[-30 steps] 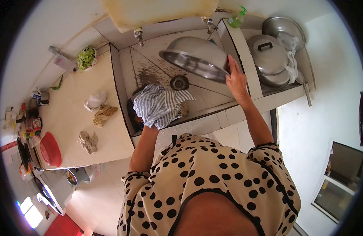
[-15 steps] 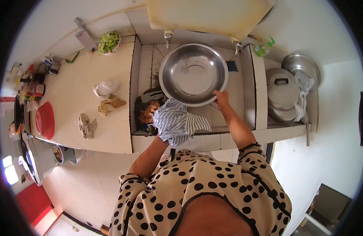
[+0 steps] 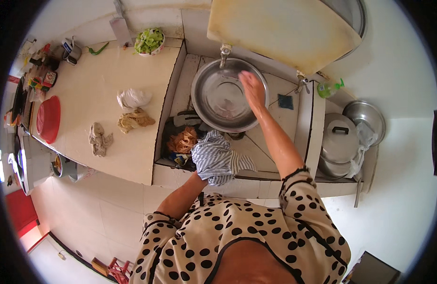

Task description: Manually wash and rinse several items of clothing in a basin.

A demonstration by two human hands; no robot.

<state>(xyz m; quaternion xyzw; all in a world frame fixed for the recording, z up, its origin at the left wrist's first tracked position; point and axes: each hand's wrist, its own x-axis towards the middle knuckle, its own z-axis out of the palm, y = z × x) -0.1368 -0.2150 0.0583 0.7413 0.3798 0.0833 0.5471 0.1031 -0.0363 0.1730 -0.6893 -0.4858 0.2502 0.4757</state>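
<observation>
A blue-grey and white striped cloth [image 3: 212, 155] bunches over my left hand [image 3: 200, 178], which is closed on it at the sink's front edge. The cloth covers most of that hand's fingers. My right hand [image 3: 252, 90] hangs over the right part of a large steel basin [image 3: 210, 111], fingers stretched out and holding nothing. The basin rests in the tiled sink [image 3: 261, 156] with its back rim beneath the left tap [image 3: 225, 54]. Only a shallow sheen shows on the basin's bottom; I cannot tell how much water it holds.
Crumpled orange-brown scraps [image 3: 183, 140] lie in the sink's left corner. A dark scouring pad [image 3: 285, 101] is right of the basin. Several cloths [image 3: 135, 120], a red basin [image 3: 49, 119] and a bowl of greens [image 3: 149, 41] occupy the left counter. A lidded pot [image 3: 340, 137] stands right.
My right hand has let go of the basin's front rim and risen over the basin. The basin sits further left, under the left tap. The view has shifted; the striped cloth stays in my left hand.
</observation>
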